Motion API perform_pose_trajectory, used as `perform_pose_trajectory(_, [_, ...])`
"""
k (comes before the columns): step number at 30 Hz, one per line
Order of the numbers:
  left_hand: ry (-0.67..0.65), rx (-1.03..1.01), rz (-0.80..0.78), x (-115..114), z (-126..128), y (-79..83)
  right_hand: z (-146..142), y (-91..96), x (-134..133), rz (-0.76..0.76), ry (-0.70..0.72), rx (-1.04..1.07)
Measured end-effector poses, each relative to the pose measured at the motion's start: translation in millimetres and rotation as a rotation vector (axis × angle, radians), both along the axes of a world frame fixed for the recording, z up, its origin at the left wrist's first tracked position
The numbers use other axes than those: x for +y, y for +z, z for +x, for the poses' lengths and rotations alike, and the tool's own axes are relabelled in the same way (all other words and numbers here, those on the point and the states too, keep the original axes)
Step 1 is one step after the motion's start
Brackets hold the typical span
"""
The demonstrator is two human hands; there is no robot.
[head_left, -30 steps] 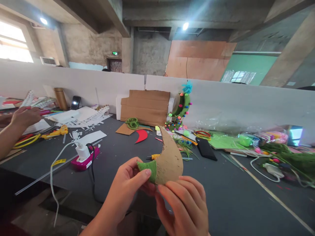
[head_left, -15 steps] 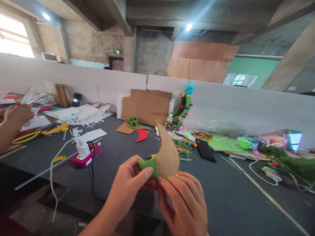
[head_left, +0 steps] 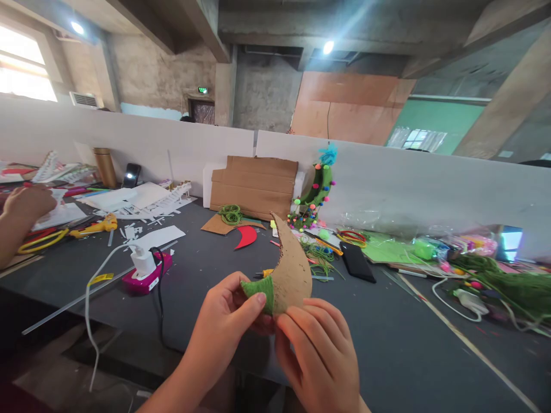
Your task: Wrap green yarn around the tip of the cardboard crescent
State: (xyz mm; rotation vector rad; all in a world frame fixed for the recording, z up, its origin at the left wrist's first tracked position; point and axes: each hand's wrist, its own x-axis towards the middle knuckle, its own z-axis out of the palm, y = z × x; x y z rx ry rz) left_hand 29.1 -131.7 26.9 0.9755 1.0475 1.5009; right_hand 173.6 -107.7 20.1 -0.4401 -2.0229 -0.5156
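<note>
A crescent-shaped cardboard piece (head_left: 293, 275) is held up over the table, its pointed tip upward. Green yarn (head_left: 260, 292) wraps its lower left end in tight rows. My left hand (head_left: 230, 315) grips that wrapped end, thumb lying on the yarn in front. At the crescent's lower edge, beside the last wraps, the fingers of my right hand (head_left: 321, 344) are bent and pressed together; whether they pinch a yarn strand or the cardboard is hidden. Behind the crescent lie a red paper crescent (head_left: 246, 237) and a coil of green yarn (head_left: 231, 214).
On the left stand a magenta power strip (head_left: 148, 275) with cables and a yellow glue gun (head_left: 94, 225); another person's hand (head_left: 32, 203) works beyond. A decorated green crescent (head_left: 321, 186) leans at the back. A black phone (head_left: 357, 262) and yarn pile (head_left: 512, 287) lie right.
My right hand has shifted slightly left and its fingers have moved a little along the crescent's lower edge. My left hand keeps its grip. The view has turned slightly.
</note>
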Motion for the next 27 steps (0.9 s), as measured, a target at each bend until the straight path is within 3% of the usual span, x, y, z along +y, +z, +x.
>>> perform_pose_trajectory(10, [0.032, 0.14, -0.045, -2.8, 0.5, 8.2, 2.7, 8.6, -0.3, -0.102, 0.059, -0.034])
perform_pose_trajectory(14, [-0.052, 0.162, -0.068, -1.4, 0.8, 8.4, 2.7, 6.0, 3.1, -0.113, 0.064, -0.016])
perform_pose_trajectory(18, [-0.043, 0.185, -0.062, -1.4, 2.1, 5.6, 1.3, 4.1, -0.6, -0.175, 0.069, 0.043])
perform_pose_trajectory(27, [-0.061, 0.028, 0.015, -4.7, 6.2, -0.9, -8.5, -1.3, -7.5, -0.297, 0.052, 0.076])
